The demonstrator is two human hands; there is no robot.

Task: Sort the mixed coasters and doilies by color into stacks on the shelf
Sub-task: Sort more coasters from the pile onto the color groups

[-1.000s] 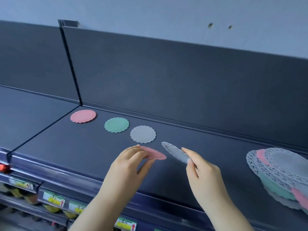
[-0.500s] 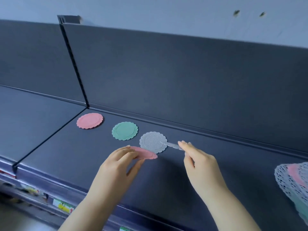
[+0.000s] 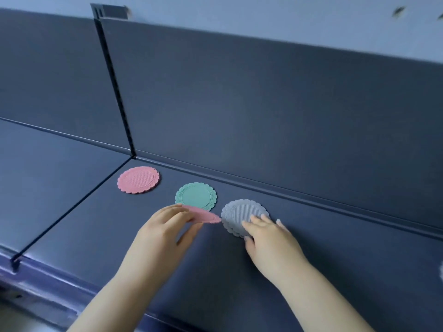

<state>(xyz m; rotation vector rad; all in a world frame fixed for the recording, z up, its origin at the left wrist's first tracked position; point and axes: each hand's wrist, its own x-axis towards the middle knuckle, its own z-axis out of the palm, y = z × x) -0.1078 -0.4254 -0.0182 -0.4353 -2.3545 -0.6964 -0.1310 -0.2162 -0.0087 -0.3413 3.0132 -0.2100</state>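
On the dark shelf (image 3: 335, 248) lie a pink coaster (image 3: 138, 179), a teal coaster (image 3: 196, 196) and a grey coaster stack (image 3: 239, 212) in a row. My left hand (image 3: 165, 233) pinches a second pink coaster (image 3: 203, 215), held tilted just above the shelf between the teal and grey ones. My right hand (image 3: 268, 238) rests its spread fingers on the top grey coaster, which lies slightly offset on the one beneath. Its thumb sits at the stack's near edge.
A thin vertical divider (image 3: 115, 87) and a floor seam split the shelf left of the pink coaster. The back panel (image 3: 263, 104) rises behind the row. A sliver of the mixed pile (image 3: 441, 274) shows at the right edge.
My right hand carried the grey coaster left and laid it on the grey one. My left hand drifted left, still holding the pink coaster. The view shifted left, pushing the mixed pile almost out of frame.
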